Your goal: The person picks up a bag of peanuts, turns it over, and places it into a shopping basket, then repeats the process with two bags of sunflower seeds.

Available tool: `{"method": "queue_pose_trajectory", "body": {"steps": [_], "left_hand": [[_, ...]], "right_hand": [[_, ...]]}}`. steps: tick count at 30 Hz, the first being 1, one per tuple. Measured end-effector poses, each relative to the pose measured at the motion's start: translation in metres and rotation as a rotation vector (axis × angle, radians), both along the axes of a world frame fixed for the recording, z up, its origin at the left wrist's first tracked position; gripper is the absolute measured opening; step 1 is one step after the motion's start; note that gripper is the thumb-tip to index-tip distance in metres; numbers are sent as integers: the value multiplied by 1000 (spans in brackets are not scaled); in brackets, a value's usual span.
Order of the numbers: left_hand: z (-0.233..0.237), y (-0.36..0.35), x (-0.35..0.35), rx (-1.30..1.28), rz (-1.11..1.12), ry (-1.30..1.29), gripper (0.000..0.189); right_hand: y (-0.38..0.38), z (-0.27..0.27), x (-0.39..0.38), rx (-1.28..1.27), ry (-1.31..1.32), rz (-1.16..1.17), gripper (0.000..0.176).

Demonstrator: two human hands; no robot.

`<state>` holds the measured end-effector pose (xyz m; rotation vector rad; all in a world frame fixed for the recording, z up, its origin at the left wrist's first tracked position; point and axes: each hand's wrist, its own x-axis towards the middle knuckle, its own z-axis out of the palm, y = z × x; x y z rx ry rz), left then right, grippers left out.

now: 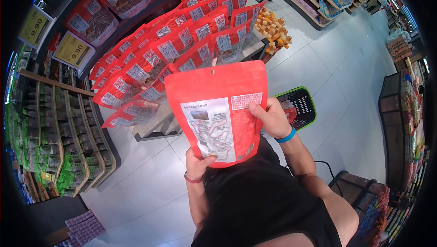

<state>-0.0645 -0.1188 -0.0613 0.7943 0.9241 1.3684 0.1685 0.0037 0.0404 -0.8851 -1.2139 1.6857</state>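
Note:
A red pouch [214, 81] is held up in front of my body, its printed back with a white text panel facing me. My left hand [198, 164] grips its lower left edge, thumb on the front. On the right side, my right hand [272, 117] pinches the pouch's edge, thumb over the small print; a blue band is on that wrist. Beyond the pouch, rows of similar red bags [168, 49] stand on a display.
Yellow price tags [74, 52] hang at the upper left. A black basket with a green rim [312, 106] is on the floor to the right. Green-packaged goods fill shelves [54, 133] at left. Shelving [396, 124] lines the right. A basket of yellow-brown items [272, 28] stands beyond the display.

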Motion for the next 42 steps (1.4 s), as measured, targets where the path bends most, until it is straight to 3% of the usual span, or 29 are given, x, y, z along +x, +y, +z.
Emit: {"method": "queue_pose_trajectory", "body": {"steps": [13,27,42], "left_hand": [[1,6,10,-20,-3,7,44],[-1,5,14,-26,-32,24,42],[-3,-4,6,-33,-46,14,42]], "right_hand": [[5,-8,12,-3,-43,-31,30],[6,-19,15,-34,155,-160,22],[-5,-24,8,-18,121,-180,23]]}}
